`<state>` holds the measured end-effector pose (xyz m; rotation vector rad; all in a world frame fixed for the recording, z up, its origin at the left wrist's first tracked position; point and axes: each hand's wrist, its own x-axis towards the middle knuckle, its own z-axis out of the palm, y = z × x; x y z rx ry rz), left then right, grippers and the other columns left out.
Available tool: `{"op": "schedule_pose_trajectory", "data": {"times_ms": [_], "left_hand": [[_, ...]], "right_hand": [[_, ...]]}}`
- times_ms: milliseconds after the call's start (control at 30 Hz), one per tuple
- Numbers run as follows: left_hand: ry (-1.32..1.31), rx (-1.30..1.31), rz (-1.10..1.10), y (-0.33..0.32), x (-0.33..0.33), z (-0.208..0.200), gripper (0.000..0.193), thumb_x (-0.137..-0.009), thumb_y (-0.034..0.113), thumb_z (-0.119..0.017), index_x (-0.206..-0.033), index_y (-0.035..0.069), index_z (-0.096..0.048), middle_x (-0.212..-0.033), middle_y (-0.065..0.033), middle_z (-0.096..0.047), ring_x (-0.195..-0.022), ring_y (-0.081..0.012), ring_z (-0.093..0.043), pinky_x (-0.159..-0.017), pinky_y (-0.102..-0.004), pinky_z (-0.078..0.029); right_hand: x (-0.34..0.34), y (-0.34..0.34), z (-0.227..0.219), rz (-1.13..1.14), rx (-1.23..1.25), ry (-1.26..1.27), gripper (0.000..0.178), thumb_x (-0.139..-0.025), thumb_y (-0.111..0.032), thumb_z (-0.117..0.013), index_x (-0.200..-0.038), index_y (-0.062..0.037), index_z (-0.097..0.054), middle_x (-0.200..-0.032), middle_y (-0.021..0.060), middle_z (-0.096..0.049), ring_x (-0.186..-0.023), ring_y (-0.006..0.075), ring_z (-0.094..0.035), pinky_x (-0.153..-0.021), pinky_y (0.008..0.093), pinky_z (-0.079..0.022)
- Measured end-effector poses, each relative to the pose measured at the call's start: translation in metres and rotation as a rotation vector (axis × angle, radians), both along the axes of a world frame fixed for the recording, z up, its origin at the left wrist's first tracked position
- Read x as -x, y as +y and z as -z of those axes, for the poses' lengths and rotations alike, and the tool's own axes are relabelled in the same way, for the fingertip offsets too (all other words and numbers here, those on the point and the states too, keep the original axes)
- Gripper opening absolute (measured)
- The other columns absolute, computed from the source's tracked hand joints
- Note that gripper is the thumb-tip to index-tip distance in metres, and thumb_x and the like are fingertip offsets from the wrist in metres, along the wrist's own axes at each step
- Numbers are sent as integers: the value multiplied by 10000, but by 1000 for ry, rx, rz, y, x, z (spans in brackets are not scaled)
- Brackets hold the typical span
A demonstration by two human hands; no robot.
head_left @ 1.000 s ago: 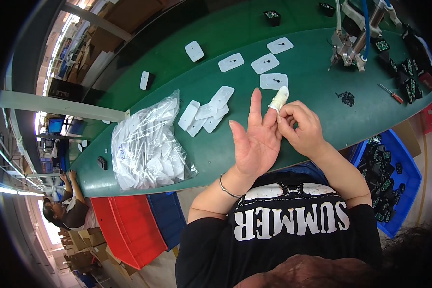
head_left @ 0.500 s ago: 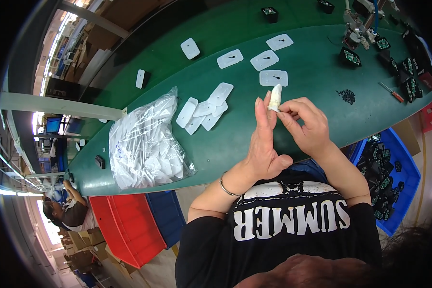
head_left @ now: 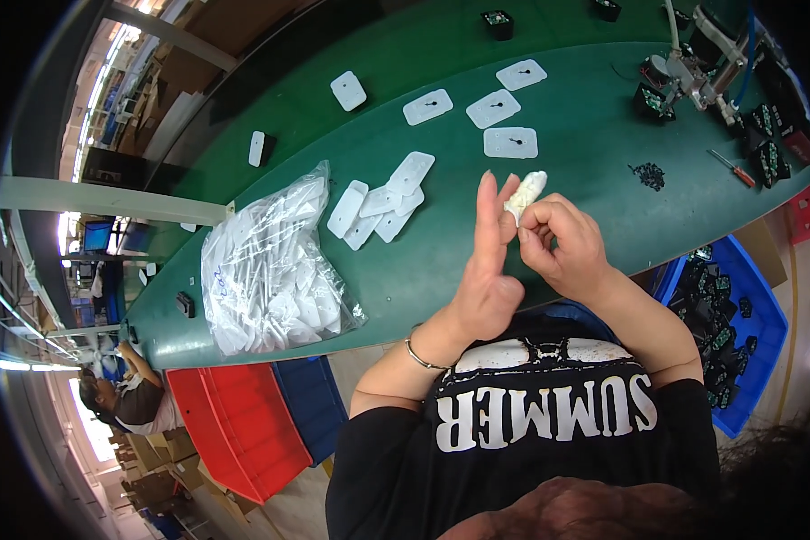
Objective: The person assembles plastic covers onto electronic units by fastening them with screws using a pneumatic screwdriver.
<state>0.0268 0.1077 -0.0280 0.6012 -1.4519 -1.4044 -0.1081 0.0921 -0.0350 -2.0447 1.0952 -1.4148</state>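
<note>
My left hand (head_left: 484, 283) is raised over the table edge, its fingers stretched out and the palm turned to the right. A white wrapping (head_left: 529, 191), like a finger cot or bandage, appears to cover one of its fingers. At the lower edge of that wrapping, my right hand (head_left: 567, 247) pinches with thumb and fingertips. Just beyond my hands lies a white plate (head_left: 510, 142) with a small dark mark in its middle. Similar white plates (head_left: 493, 108) lie farther off.
A clear bag (head_left: 270, 270) full of white plates sits left, beside a loose pile of plates (head_left: 382, 202). Right are small black screws (head_left: 648, 176), a screwdriver (head_left: 733, 168), black housings (head_left: 654, 103) and a metal fixture (head_left: 697, 81). Bins stand below: red (head_left: 243, 432), blue (head_left: 756, 360).
The white wrapping has tilted to the right and sits slightly lower. My left hand has shifted a little left and its thumb has drawn in. My right hand still pinches the wrapping's base.
</note>
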Motion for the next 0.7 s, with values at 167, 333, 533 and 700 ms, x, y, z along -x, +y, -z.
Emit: {"op": "schedule_pose_trajectory", "data": {"times_ms": [167,333,533,700], "left_hand": [[346,-270,129,-7,4,1,919,-789,744,-219,-1422,98,-55,-1464,-136,-141,-1326,-252,-191,-1082,-368,-128],[704,-463,198,-10,2,-5,899,-796,735,-204,-1408,78,-151,-1443,-125,-218,-1314,-233,-220,-1087,-377,-126],[873,-654,212,-11,3,-3,860,-818,705,-218,-1397,69,-195,-1425,-125,-265,-1309,-226,-230,-1091,-385,-106],[877,-693,222,-10,5,-2,853,-820,701,-229,-1396,73,-196,-1427,-96,-273,-1308,-219,-227,-1092,-389,-92]], "right_hand": [[-7,-7,0,41,-2,-107,177,-750,-35,-648,-871,-24,-520,-724,55,-529,-529,127,-545,-461,234,-438],[-2,-10,5,108,-85,-116,210,-730,-91,-698,-876,-18,-566,-797,55,-569,-568,124,-566,-484,237,-446],[1,-15,7,127,64,-21,168,-711,-82,-701,-837,-22,-607,-746,71,-581,-554,181,-560,-478,266,-441],[2,-16,10,157,108,8,132,-718,-60,-679,-822,-28,-605,-717,70,-570,-535,187,-547,-456,274,-424]]}}
